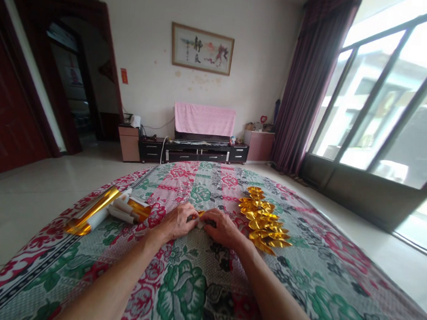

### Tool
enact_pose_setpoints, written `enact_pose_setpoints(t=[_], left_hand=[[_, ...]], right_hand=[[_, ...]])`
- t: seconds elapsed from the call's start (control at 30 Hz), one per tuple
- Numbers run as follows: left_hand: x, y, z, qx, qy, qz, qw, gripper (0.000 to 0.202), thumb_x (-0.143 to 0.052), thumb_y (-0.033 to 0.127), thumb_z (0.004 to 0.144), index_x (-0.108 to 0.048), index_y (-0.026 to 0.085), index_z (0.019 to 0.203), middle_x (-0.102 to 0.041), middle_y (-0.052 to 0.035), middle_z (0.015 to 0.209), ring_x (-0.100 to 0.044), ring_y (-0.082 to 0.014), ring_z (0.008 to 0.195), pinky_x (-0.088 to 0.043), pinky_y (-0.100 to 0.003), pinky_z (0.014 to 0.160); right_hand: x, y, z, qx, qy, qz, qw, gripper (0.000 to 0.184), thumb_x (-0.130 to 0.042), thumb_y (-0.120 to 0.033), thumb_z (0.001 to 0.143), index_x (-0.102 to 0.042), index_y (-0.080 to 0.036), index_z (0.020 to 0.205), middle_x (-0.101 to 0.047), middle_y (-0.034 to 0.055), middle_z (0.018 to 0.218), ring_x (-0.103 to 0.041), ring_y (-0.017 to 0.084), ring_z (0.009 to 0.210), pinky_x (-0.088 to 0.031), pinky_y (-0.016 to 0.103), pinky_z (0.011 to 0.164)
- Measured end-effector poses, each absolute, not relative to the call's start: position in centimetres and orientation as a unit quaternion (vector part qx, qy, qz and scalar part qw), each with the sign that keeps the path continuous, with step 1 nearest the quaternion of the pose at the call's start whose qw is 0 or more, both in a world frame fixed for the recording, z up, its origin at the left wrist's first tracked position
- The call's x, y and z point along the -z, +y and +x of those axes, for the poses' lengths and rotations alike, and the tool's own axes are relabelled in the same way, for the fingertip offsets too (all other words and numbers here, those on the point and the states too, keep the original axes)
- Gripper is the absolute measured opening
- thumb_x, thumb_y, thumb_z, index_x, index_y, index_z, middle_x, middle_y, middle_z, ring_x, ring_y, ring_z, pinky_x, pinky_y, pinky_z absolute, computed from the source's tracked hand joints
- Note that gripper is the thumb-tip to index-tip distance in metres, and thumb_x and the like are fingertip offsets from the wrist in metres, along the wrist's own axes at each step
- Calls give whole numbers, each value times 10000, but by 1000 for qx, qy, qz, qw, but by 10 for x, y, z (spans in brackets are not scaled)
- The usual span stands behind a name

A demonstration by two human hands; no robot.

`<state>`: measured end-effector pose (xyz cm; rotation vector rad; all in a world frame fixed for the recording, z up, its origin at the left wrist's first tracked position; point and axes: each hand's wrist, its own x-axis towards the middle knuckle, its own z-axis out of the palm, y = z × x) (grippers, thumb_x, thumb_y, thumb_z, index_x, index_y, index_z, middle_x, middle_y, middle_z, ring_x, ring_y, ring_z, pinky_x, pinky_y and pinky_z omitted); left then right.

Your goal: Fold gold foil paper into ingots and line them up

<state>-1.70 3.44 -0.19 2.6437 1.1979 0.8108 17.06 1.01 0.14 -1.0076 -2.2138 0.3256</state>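
My left hand [178, 221] and my right hand [221, 227] meet over the middle of the table, fingers closed. Between them they pinch a small piece of gold foil paper [201, 213], its white underside partly showing; the fingers hide most of it. To the right of my right hand lies a row of folded gold paper ingots [262, 217], overlapping one another and pointed at the ends. Left of my left hand rest loose sheets of gold foil paper [96, 210], curled and piled, with gold faces and white backs.
A floral cloth [182, 294] covers the round table. Beyond it stand a low black cabinet [213, 157], a pink towel [204, 119] draped over something, and a framed picture [202, 49] on the wall. Windows [385, 104] and a purple curtain [310, 79] are at the right.
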Motion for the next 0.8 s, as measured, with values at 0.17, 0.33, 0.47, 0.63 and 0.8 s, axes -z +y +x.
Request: enact_pose_setpoints(t=[0.17,0.33,0.47,0.63,0.8], left_hand=[[4,37,-16,-271,413,867,72,135,-533,231,784,-652,185,828,-602,-43,870,-555,-165,878,-433,-272,802],[6,38,-17,-272,414,865,85,140,-531,245,789,-652,192,836,-598,-41,873,-553,-160,871,-433,-271,795],[1,35,-20,-272,401,869,100,145,-565,254,764,-652,197,865,-594,-39,882,-554,-159,866,-433,-271,798],[-6,30,-23,-266,388,874,118,204,-630,208,682,-638,196,885,-595,-29,905,-549,-163,886,-430,-269,808],[-5,30,-19,-255,379,885,88,125,-580,213,736,-649,202,840,-591,-31,873,-545,-164,883,-422,-272,814]], right_hand=[[2,13,169,-115,-847,-385,347,236,-544,-65,715,-675,-201,857,-665,29,902,-575,153,884,-422,272,817],[5,13,169,-107,-853,-374,347,202,-542,-88,753,-666,-202,864,-664,26,885,-565,153,885,-416,275,819],[6,12,168,-101,-846,-386,355,219,-527,-89,764,-664,-203,889,-657,38,922,-563,156,906,-419,286,834],[8,11,167,-100,-836,-399,362,239,-520,-83,757,-670,-207,896,-652,42,943,-563,157,919,-417,286,846],[4,10,167,-111,-830,-413,357,257,-529,-74,720,-662,-203,899,-662,26,905,-575,156,867,-425,258,798]])
